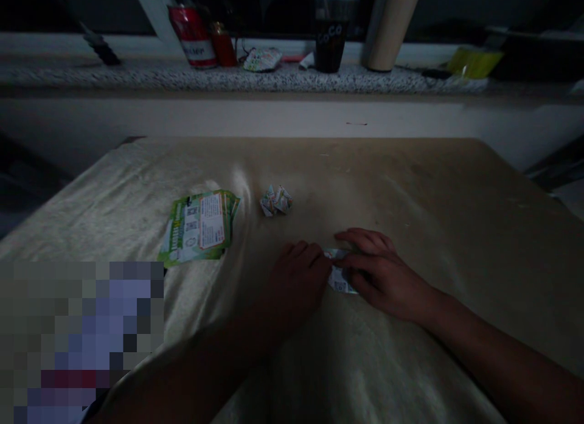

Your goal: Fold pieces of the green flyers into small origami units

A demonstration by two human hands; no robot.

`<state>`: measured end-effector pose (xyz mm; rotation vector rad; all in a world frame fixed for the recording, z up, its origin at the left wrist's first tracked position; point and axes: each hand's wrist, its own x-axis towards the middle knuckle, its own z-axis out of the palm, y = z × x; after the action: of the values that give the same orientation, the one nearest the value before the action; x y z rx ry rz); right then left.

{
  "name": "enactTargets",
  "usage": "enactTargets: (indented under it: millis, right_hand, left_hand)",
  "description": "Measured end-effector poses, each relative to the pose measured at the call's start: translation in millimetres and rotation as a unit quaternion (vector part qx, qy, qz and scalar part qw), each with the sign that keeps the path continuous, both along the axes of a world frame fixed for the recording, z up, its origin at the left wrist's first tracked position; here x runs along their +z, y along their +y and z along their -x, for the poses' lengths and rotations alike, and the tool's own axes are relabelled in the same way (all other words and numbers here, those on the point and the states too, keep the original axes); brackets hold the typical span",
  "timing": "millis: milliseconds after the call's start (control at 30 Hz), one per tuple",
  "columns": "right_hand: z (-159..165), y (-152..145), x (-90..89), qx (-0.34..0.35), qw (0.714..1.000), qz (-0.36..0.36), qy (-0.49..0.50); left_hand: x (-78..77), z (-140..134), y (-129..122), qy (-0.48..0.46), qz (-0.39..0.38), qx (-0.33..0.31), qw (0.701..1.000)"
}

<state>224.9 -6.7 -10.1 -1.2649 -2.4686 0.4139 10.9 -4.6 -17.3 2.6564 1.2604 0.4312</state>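
Note:
A small folded paper (pixel 341 285), printed with a square code, lies on the cloth-covered table between my hands. My left hand (pixel 298 275) is closed at the paper's left edge, its fingertips bent down onto it. From the right, my right hand (pixel 381 269) presses on the paper with thumb and forefinger, while its other fingers reach past the far edge. The hands partly hide the paper. Beyond my left hand stand folded paper pieces (pixel 276 201) with pointed corners. To their left is a fanned pile of green printed leaflets (pixel 196 226).
The tablecloth (pixel 433 193) has creases on the left. Behind the table, a speckled sill (pixel 150 77) bears a red can (pixel 192 38), a red lighter (pixel 223 47), a dark lidded cup (pixel 332 34), a cardboard tube (pixel 390 31) and a yellow packet (pixel 474 62). A blurred patch covers the lower left.

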Motion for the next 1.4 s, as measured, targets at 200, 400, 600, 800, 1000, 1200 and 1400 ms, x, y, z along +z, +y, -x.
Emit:
enactTargets:
  millis: [200, 400, 600, 800, 1000, 1200, 1400]
  right_hand:
    - [0.3, -0.6, 0.0, 0.002, 1.000, -0.003, 0.011]
    - [-0.7, -0.5, -0.1, 0.005, 1.000, -0.001, 0.013]
    - [-3.2, 0.8, -4.5, 0.006, 1.000, -0.005, 0.011]
    - [-2.7, 1.6, -3.2, 0.004, 1.000, -0.010, 0.022]
    - [-1.9, 2.0, -2.8, -0.002, 1.000, -0.010, 0.024]
    - [-2.6, 3.6, -4.1, 0.005, 0.999, -0.014, 0.041]
    - [-0.5, 2.5, -1.5, 0.003, 0.999, -0.018, 0.048]
  left_hand:
    - [3.1, 3.8, -0.3, -0.013, 0.030, -0.005, 0.999]
    - [5.7, 9.2, -0.3, -0.048, 0.072, -0.005, 0.996]
    - [5.6, 8.1, 1.5, -0.048, 0.090, 0.004, 0.995]
    - [4.2, 8.8, 1.5, -0.062, 0.093, 0.005, 0.994]
    - [4.4, 4.7, -0.7, -0.070, 0.100, 0.031, 0.992]
    - [5.3, -1.8, 2.9, -0.075, 0.119, 0.059, 0.988]
    - [0.5, -5.1, 7.4, -0.059, 0.078, 0.055, 0.994]
